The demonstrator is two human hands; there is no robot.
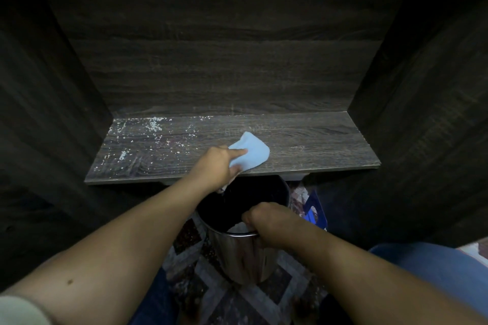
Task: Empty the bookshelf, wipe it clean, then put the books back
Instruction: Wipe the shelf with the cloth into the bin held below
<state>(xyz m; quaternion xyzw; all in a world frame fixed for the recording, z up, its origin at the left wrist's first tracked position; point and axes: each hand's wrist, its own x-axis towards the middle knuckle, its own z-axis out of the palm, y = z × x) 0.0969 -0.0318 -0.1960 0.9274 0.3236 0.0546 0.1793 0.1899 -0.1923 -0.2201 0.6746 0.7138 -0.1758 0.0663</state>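
At frame centre our left hand (216, 163) grips the light-blue cloth (252, 150) and presses it onto the dark shelf board (317, 140), near its front edge. Just below, our right hand (266, 221) clasps the rim of a shiny metal bin (237, 258). White specks (153, 126) dot the board's left part.

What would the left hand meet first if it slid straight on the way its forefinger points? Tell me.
Past the blue cloth the left hand grips, the shelf board looks free; first would likely be the right side panel, though depth is unclear.
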